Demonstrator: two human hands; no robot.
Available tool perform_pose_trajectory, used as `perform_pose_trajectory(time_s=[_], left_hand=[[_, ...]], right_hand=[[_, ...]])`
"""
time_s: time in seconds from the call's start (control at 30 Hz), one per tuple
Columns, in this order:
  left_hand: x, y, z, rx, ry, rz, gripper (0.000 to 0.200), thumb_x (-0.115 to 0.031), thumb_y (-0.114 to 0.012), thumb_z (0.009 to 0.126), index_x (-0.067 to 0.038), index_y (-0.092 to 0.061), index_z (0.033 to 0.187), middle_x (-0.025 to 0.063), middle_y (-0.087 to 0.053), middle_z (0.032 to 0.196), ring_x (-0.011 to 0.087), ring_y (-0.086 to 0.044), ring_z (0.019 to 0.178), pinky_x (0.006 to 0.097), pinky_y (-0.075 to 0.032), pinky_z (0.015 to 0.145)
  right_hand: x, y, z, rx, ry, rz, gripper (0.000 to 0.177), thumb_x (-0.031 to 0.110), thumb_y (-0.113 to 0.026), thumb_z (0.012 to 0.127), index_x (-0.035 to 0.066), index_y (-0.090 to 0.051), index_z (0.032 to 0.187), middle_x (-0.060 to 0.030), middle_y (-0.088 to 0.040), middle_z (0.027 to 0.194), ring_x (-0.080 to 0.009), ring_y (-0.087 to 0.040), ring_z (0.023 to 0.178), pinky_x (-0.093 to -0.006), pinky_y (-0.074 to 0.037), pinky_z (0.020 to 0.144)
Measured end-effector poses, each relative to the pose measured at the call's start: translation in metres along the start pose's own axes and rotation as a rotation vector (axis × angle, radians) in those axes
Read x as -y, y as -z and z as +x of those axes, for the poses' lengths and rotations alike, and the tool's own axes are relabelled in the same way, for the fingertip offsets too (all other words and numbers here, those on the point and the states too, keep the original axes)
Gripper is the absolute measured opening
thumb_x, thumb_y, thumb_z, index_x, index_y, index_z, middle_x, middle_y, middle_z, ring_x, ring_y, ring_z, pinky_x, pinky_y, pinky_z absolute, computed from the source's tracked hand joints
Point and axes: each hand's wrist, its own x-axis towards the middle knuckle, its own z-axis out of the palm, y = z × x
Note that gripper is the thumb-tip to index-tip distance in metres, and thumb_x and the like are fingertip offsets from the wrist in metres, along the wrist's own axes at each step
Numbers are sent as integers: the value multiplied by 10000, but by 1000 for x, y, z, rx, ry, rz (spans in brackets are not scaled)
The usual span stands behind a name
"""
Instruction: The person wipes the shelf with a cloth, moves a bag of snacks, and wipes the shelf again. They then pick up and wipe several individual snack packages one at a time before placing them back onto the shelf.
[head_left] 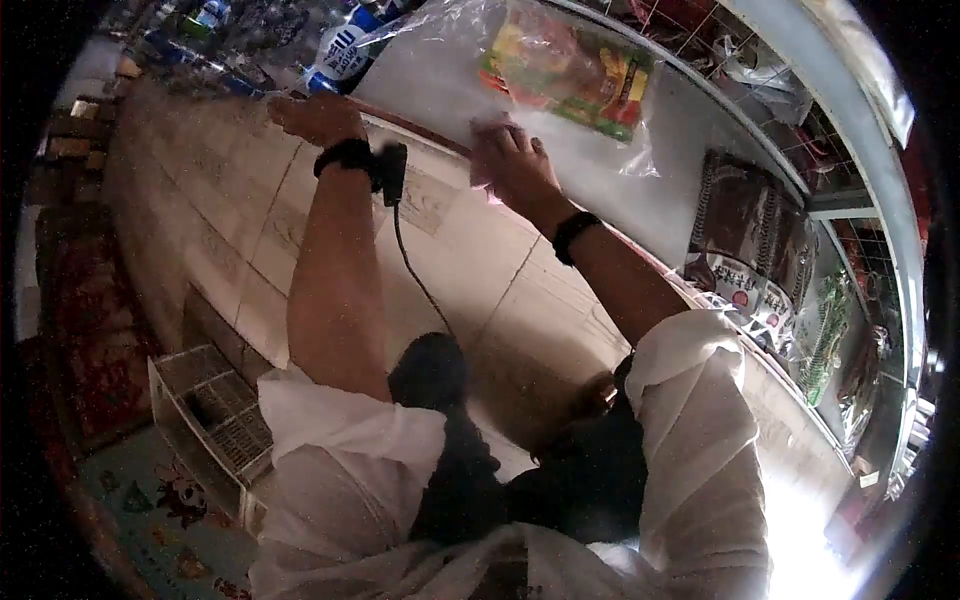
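A clear plastic bag (565,70) lies on the grey table (690,150), near its front edge, with a bright printed packet in red, yellow and green inside. The film is thin, glossy and crinkled.

Your right hand (512,160) rests on the bag's near corner with its fingers (492,132) bent down onto the film. Whether they pinch it or only press cannot be told. Your left hand (318,116) is curled, knuckles up, at the table's front edge beside a bottle with a blue and white label (340,50). What it grips, if anything, is hidden.

You seem to be taking hold of the bag. Lifting it would call for a firm pinch, since the film looks slippery.

Dark flat packets (745,225) lie farther along the table. Below are a pale tiled floor (470,270) and a white wire basket (215,410).
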Motion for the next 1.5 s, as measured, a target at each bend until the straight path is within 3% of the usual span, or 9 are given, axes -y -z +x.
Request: perform_pose_trajectory(time_s=[0.03, 0.3, 0.43, 0.83, 1.1, 1.27, 1.33, 1.4, 1.5], left_hand=[[11, -7, 0, -14, -6, 113, 408, -271, -474, 840, -2, -419, 1142, 142, -476, 1112, 140, -483, 986, 277, -443, 769], [85, -21, -23, 244, 100, 69, 327, -247, -472, 839, -16, -441, 1069, 121, -486, 1020, 138, -486, 895, 268, -430, 700], [108, -34, -40, 551, 216, -103, 288, -235, -471, 838, -24, -452, 1032, 111, -492, 973, 136, -487, 849, 264, -423, 666], [100, -44, -82, 1529, 540, -331, 177, -198, -467, 835, -46, -485, 923, 80, -508, 835, 132, -490, 711, 250, -403, 562], [80, -55, -108, 1923, 426, -289, 123, -174, -465, 833, -60, -507, 850, 59, -519, 742, 129, -493, 619, 241, -390, 493], [73, -71, -108, 2182, 155, -320, 109, -159, -464, 832, -69, -520, 805, 46, -525, 684, 127, -494, 562, 236, -381, 450], [44, -38, -105, 2191, 143, -374, 137, -158, -458, 833, -80, -512, 734, 31, -502, 627, 114, -468, 522, 234, -355, 423], [21, -9, -103, 1867, 462, -283, 181, -209, -448, 845, -87, -508, 727, 13, -479, 601, 100, -433, 497, 232, -328, 411], [139, -144, -121, 2236, 473, -572, 241, -284, -437, 857, -92, -512, 732, 12, -496, 611, 105, -429, 484, 231, -318, 404]], right_hand=[[-1, -2, 0, 1, 1, 1, 650, 157, -544, 699, 121, -290, 1296, -119, -373, 1185, -280, -395, 1076, -373, -419, 754], [3, 5, -1, -14, -17, 52, 600, 148, -536, 706, 118, -327, 1268, -123, -377, 1179, -287, -390, 1094, -397, -399, 805], [0, 3, -3, 82, -5, 53, 525, 146, -530, 719, 116, -386, 1223, -109, -385, 1183, -288, -388, 1108, -399, -408, 799], [1, 7, 1, -103, 0, 166, 471, 121, -545, 715, 80, -414, 1166, -101, -422, 1148, -291, -428, 1062, -412, -449, 761], [-1, 3, 0, -167, 8, 275, 488, 143, -531, 719, 67, -401, 1184, -108, -438, 1141, -298, -459, 1016, -394, -432, 789], [1, 2, -1, -154, 3, 161, 497, 157, -543, 713, 73, -406, 1183, -100, -427, 1157, -290, -441, 1028, -398, -433, 784], [1, 1, -1, -109, -7, 122, 498, 159, -547, 710, 74, -409, 1181, -98, -423, 1161, -288, -434, 1031, -400, -433, 784], [0, 2, 1, -166, 20, 172, 499, 149, -551, 703, 78, -414, 1178, -89, -416, 1167, -285, -425, 1029, -404, -441, 772], [1, 8, 4, -91, -13, 208, 494, 137, -553, 695, 79, -419, 1168, -88, -426, 1160, -287, -430, 1021, -400, -450, 758]])
